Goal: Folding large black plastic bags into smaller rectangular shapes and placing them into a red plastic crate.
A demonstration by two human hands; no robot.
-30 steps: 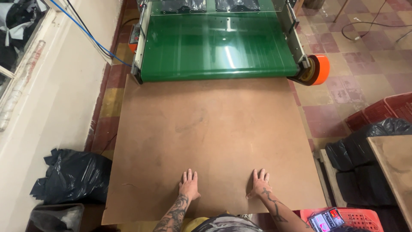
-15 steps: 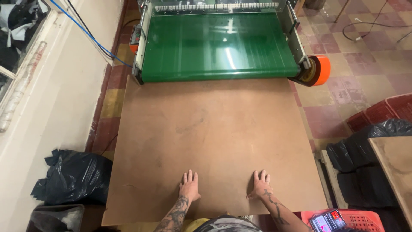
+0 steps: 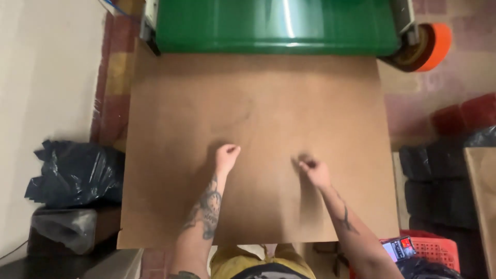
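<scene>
Both hands, the left hand (image 3: 226, 155) and the right hand (image 3: 311, 169), are curled into loose fists and rested on the flat brown board tabletop (image 3: 258, 103), near its middle. Nothing is held. The green belt machine (image 3: 279, 23) is seen beyond the tabletop's far edge.

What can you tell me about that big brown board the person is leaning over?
The brown board is a large, flat, plain sheet, like hardboard or cardboard, matte with faint smudges. It lies level, its far edge meeting the green conveyor belt. The left hand and right hand are over its middle, both loosely closed.
</scene>
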